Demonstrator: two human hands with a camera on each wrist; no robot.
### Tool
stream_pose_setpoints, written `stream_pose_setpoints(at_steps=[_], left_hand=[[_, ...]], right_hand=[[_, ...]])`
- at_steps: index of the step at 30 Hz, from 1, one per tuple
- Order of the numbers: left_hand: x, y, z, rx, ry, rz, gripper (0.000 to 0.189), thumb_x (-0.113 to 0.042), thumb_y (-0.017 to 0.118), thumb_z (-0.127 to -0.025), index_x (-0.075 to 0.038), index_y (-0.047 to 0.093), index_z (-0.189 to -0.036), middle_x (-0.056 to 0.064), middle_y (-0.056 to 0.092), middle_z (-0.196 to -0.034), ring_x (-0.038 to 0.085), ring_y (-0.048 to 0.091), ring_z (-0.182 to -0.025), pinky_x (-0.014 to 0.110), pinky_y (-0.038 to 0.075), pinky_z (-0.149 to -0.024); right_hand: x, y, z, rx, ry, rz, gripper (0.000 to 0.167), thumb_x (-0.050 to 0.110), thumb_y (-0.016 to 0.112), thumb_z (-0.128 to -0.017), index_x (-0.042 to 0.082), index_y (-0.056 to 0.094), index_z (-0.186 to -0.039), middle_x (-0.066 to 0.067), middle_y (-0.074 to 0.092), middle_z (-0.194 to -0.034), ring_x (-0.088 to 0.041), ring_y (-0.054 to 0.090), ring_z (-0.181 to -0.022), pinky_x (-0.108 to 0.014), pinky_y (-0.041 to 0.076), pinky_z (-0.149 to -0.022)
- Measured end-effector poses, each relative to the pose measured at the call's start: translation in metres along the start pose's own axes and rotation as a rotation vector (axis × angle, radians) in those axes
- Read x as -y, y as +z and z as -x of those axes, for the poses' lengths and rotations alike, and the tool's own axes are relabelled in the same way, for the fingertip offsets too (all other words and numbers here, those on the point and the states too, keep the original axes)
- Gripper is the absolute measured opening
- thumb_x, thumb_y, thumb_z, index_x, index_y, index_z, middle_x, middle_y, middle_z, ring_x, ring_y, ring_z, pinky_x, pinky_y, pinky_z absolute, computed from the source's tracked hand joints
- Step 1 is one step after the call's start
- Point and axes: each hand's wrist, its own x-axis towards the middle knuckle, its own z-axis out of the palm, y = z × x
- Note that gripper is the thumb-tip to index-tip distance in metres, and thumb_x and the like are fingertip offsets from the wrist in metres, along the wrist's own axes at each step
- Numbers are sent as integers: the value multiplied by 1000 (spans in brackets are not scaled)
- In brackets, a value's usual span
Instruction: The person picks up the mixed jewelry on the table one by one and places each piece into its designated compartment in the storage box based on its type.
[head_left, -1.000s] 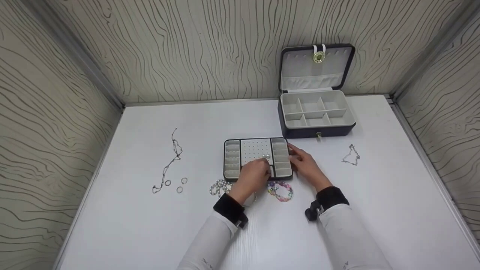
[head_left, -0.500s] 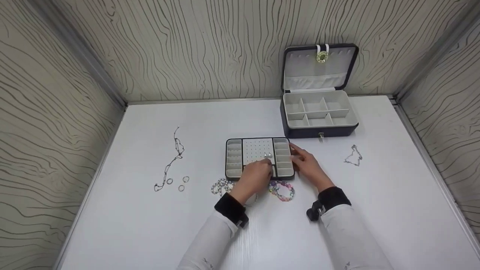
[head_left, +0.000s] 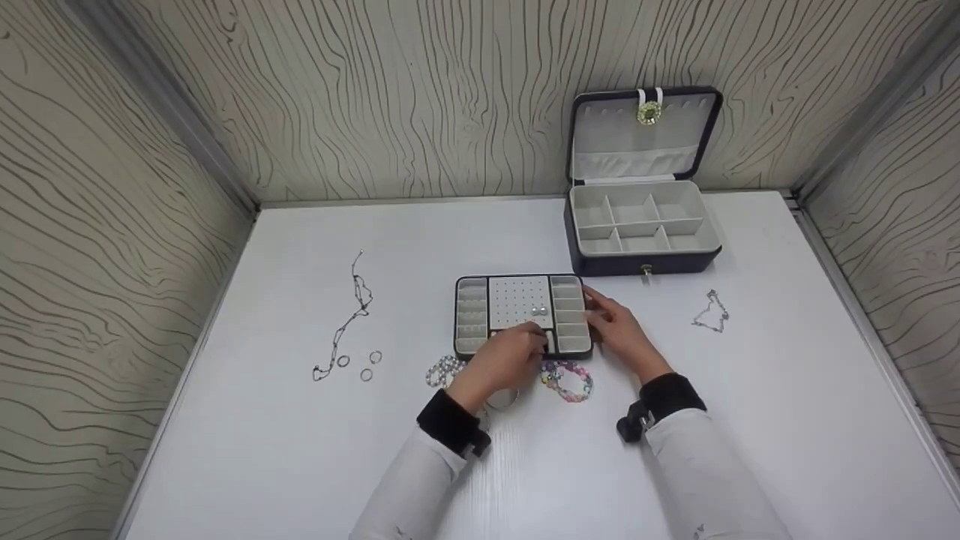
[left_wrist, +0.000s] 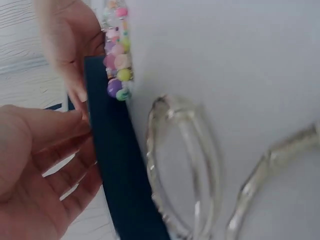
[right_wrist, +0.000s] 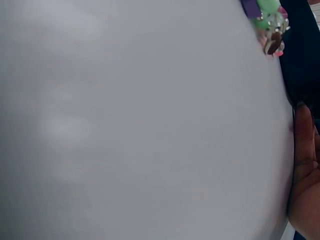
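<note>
A dark-edged jewelry tray (head_left: 472, 294) lies on the white table, with small side compartments and a perforated white panel. Two pearl earrings (head_left: 539, 310) sit at that panel's lower right. Over the tray's front middle is my left hand (head_left: 504, 356), fingers bent, its tips hidden from above. The left wrist view shows its thumb near the tray's dark side; anything between the fingertips cannot be made out. My right hand (head_left: 626, 337) touches the tray's right side with extended fingers. Just in front of the tray lies a colorful beaded bracelet (head_left: 580, 394), beside a strand of grey beads (head_left: 444, 371).
An open jewelry box (head_left: 645, 262) with divided compartments stands at the back right. A chain bracelet (head_left: 724, 313) lies before it. On the left are a long chain (head_left: 335, 337) and several rings. Silver hoops (left_wrist: 212, 165) lie near my left wrist.
My left hand has shifted slightly at the tray's front, its wrist moving a little to the left. The right hand keeps its place on the tray's side. The head view has turned slightly.
</note>
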Motion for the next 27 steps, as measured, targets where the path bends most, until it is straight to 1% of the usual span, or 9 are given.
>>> stream_pose_setpoints(at_steps=[3,5,7,10,13,17,20,24,27], left_hand=[[3,-11,15,-20,-29,108,29,-7,66,-90,-6,68,-119,4,64,-118,18,63,-105,27,50,-92],[7,-20,26,-45,-57,145,33,-9,67,-90,-6,66,-123,5,64,-119,18,63,-104,28,50,-91],[14,-29,39,-72,-100,175,34,-10,68,-90,-6,65,-124,6,64,-120,19,64,-101,30,52,-89],[32,-40,57,-121,-185,201,34,-9,71,-88,-5,66,-122,7,64,-117,20,65,-95,31,54,-82],[56,-47,75,-160,-275,221,35,-4,73,-84,-4,67,-119,9,65,-111,18,63,-84,30,54,-73],[89,-52,96,-219,-392,184,32,2,74,-80,-3,70,-111,9,65,-99,16,59,-75,33,52,-66],[108,-53,110,-258,-490,134,30,2,76,-78,-3,71,-107,8,63,-95,21,60,-77,38,52,-67],[124,-50,124,-263,-622,66,28,0,77,-78,-2,71,-105,8,63,-91,25,61,-78,41,52,-67],[129,-47,130,-264,-689,17,25,-2,76,-79,-2,72,-103,10,64,-89,27,63,-78,42,52,-65]], right_hand=[[-2,0,-1,-1,-1,13,51,13,52,-102,10,38,-151,-22,52,-128,-25,54,-101,-29,46,-79],[-3,0,-2,-10,-12,20,50,12,52,-102,9,39,-150,-22,53,-127,-26,55,-100,-30,46,-79],[-4,-1,-2,-16,-27,29,50,12,53,-102,8,40,-150,-23,53,-126,-27,55,-100,-30,46,-79],[-3,-1,-2,-17,-33,35,49,11,52,-102,7,40,-149,-23,53,-125,-28,55,-101,-31,46,-79],[-1,-1,-1,-14,-32,41,49,11,52,-102,7,40,-149,-23,53,-125,-29,55,-100,-30,46,-79],[1,1,-1,-8,-37,24,50,11,51,-102,5,37,-150,-26,51,-127,-30,55,-101,-30,46,-77],[1,1,-1,-6,-35,15,50,12,51,-102,5,37,-150,-26,51,-127,-30,54,-101,-29,46,-76],[0,0,-1,-7,-9,14,50,13,52,-102,9,39,-150,-22,52,-128,-28,54,-101,-29,46,-78],[-1,0,-2,-1,4,19,50,14,51,-103,10,38,-151,-22,50,-130,-28,53,-104,-31,46,-81]])
